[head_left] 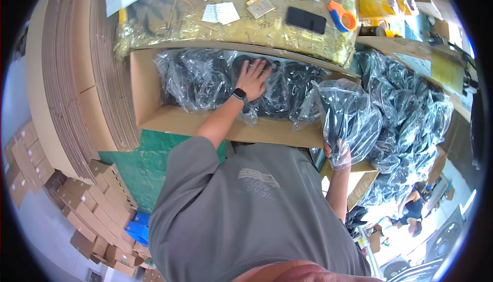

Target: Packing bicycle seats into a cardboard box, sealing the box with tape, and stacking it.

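A long open cardboard carton (221, 119) lies in front of me, holding several black items in clear plastic bags (197, 79). My left hand (252, 81) rests on the bagged items near the carton's middle, fingers spread and palm down. Beside the carton's right end, my right hand (335, 151) grips the lower part of another clear bag (352, 115) with a black item inside. Plastic partly covers those fingers. The exact kind of the black items cannot be made out through the film.
A large heap of similar bagged items (405, 112) lies to the right. Behind the carton, a tape-covered worktop (205, 33) bears a phone (306, 20), an orange-and-blue tape dispenser (342, 16) and paper slips (221, 13). Flattened cardboard (67, 76) stands at left. Another person (412, 207) is far right.
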Available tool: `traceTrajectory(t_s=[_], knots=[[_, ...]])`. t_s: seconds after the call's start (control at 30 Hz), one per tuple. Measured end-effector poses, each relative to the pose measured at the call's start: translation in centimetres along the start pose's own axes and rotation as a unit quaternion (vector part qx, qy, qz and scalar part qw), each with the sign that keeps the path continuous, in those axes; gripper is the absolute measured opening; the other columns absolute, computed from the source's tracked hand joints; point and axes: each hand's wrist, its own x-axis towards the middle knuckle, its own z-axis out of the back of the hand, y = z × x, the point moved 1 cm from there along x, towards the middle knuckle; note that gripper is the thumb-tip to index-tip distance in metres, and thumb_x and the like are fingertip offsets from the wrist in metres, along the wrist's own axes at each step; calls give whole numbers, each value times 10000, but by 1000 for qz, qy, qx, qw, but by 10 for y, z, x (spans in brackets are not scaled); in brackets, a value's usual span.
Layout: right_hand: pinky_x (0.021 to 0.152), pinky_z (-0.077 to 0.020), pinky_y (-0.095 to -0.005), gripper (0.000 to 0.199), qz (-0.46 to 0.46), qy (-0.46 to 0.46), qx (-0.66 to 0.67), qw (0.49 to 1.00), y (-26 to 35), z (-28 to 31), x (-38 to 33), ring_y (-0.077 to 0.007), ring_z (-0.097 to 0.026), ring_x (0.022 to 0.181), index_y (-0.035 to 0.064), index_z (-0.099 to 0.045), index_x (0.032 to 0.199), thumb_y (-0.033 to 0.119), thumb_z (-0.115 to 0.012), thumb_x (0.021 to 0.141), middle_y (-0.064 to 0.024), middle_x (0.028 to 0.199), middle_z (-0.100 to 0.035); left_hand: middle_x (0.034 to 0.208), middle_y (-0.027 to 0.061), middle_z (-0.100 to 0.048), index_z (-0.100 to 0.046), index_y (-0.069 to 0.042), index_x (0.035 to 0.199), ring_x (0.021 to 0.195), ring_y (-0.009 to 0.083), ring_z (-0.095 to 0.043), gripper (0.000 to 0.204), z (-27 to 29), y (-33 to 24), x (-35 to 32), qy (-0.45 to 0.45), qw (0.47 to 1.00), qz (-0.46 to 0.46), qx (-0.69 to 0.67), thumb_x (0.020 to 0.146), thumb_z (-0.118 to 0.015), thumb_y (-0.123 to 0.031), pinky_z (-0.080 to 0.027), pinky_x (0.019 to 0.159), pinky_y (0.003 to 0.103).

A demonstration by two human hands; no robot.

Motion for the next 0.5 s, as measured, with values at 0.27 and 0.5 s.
traceTrajectory(t_s=[0.27,0.5], knots=[[538,-407,-304,671,40,-57,0,998,6,24,-44,-198,-572,595,-19,-655,1156,557,-819,852,-97,735,-621,1584,181,-446,-542,-142,1497,1461,378,-421,711,-7,-10,1,14,997,52,56,819,-749,-204,-269,1212,645],[589,-547,-344,429,-89,-206,-253,941,58,38,-43,-211,-682,681,-27,-695,1071,346,-821,901,-112,829,-703,1669,162,-382,-664,-146,1348,1592,329,-270,556,-68,-135,83,75,973,-203,-85,835,-736,-348,-173,1281,616]])
